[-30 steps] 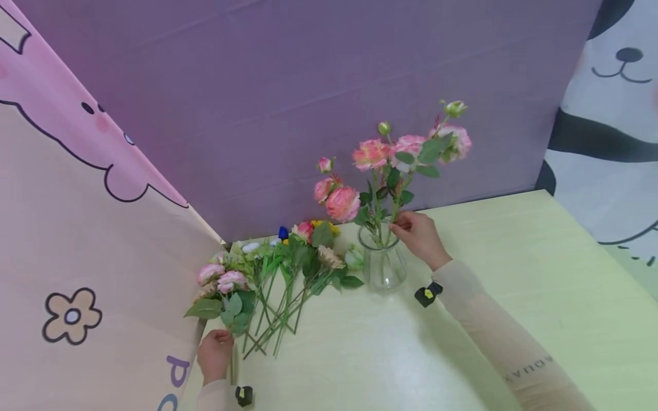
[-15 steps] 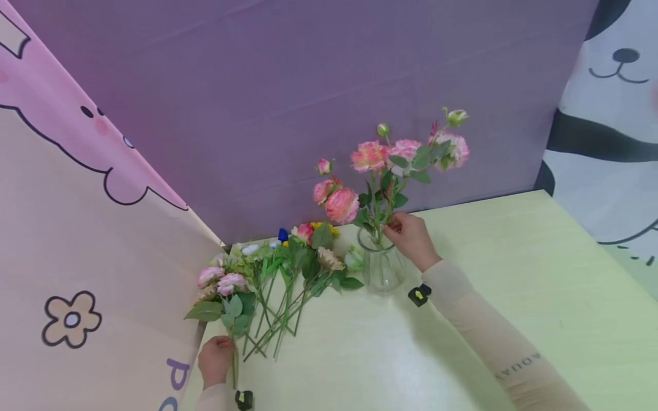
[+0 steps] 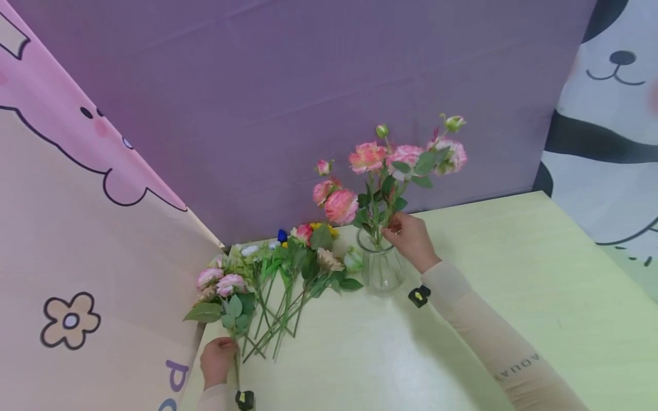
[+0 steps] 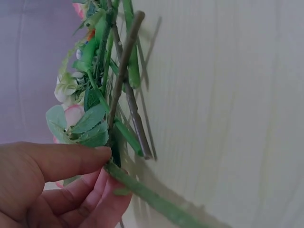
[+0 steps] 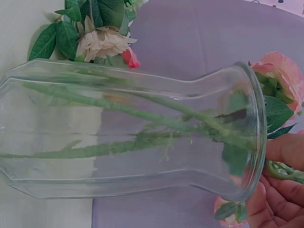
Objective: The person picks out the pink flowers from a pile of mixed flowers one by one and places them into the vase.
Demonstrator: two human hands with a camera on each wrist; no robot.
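A clear glass vase [image 3: 381, 268] [image 5: 128, 133] stands on the pale green table [image 3: 514, 274] and holds pink rose stems [image 3: 401, 157]. My right hand [image 3: 409, 237] [image 5: 278, 190] pinches one green stem just above the vase mouth. Left of the vase lies a heap of loose flowers [image 3: 277, 268] with stems pointing toward me. At the table's left front corner my left hand [image 3: 217, 359] [image 4: 61, 185] pinches the lower end of a green stem [image 4: 142, 190] that carries small pink roses [image 3: 222, 281].
A pink cartoon sheet [image 3: 92, 228] rises at the left, right beside my left hand. A purple backdrop [image 3: 308, 85] closes the back, and a panda print [image 3: 606, 114] hangs at the right. Bare tabletop stretches right of the vase.
My right hand lowered the rose stem a little into the vase and shifted slightly left. My left hand slid a bit toward me along its stem.
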